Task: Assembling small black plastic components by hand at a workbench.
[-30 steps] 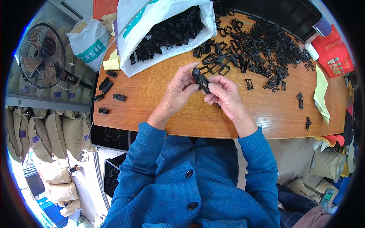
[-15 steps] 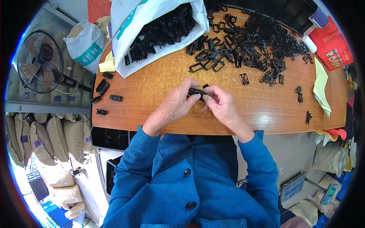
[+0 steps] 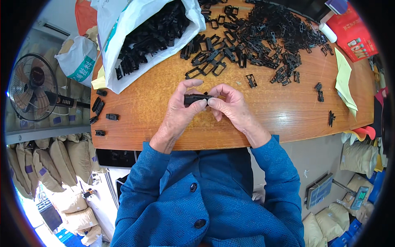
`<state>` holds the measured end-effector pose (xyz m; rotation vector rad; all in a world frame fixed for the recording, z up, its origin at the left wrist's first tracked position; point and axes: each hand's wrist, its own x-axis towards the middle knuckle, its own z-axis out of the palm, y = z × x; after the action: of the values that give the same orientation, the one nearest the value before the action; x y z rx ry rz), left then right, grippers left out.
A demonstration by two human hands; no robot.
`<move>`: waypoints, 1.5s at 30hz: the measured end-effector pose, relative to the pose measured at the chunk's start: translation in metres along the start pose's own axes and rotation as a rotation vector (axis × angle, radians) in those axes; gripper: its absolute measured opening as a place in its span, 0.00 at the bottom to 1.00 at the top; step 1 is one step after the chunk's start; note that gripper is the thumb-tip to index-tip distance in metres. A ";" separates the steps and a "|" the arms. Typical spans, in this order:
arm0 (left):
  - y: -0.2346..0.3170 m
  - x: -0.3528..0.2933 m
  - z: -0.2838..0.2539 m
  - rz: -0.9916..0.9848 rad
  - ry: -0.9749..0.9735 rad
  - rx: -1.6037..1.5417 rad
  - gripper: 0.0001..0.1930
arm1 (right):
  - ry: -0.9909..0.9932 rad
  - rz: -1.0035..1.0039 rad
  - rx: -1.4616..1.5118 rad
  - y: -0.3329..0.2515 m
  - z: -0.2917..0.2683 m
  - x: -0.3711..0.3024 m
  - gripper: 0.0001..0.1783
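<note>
Both my hands meet over the front middle of the wooden table (image 3: 144, 127). My left hand (image 3: 180, 113) pinches a small, long black plastic part (image 3: 195, 99) between thumb and fingers, its index finger raised above. At the part's right end, my right hand (image 3: 231, 106) grips with thumb and curled fingers; those fingertips partly hide that end. Beyond my hands lies a heap of black plastic frame pieces (image 3: 263, 45), with a single frame (image 3: 251, 81) apart from it. A white bag (image 3: 119, 80) full of black parts lies open at the far left.
Several finished-looking black parts (image 3: 112, 117) lie by the table's left edge. On the right are small black pieces (image 3: 331, 118), yellow paper (image 3: 344, 80) and a red bag (image 3: 354, 35). A fan (image 3: 33, 86) stands left of the table, above stacked sacks (image 3: 53, 160).
The black part has turned to lie more level, showing more of its length. My left index finger has lifted off it. The whole view has shifted slightly.
</note>
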<state>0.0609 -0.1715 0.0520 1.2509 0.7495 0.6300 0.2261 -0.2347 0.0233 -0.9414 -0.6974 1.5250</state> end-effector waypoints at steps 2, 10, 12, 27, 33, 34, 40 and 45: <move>-0.005 0.000 -0.001 -0.004 -0.005 -0.054 0.24 | 0.010 0.004 -0.028 -0.002 0.003 -0.001 0.09; -0.014 -0.007 -0.001 -0.054 -0.027 -0.145 0.19 | 0.042 0.098 -0.186 -0.005 -0.004 -0.012 0.07; -0.003 -0.004 -0.010 -0.004 -0.136 0.347 0.15 | -0.013 -0.086 -0.564 -0.021 -0.015 -0.020 0.06; -0.016 0.042 -0.032 0.380 0.199 1.137 0.14 | -0.036 -0.517 -1.844 -0.076 -0.083 -0.012 0.09; -0.013 0.012 -0.017 0.391 0.161 0.760 0.14 | 0.013 -0.798 -1.440 -0.053 -0.008 -0.002 0.06; -0.012 0.010 -0.015 0.393 0.121 0.700 0.15 | -0.017 -0.863 -1.454 -0.053 0.004 0.000 0.06; -0.011 -0.003 -0.009 0.486 0.121 0.542 0.17 | -0.084 -0.949 -1.514 -0.048 0.028 -0.001 0.07; -0.014 -0.007 -0.006 0.532 0.121 0.562 0.19 | -0.110 -0.902 -1.507 -0.045 0.031 -0.006 0.08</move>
<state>0.0519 -0.1767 0.0390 1.9770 0.7191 0.9721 0.2220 -0.2311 0.0782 -1.2601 -2.0927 0.0293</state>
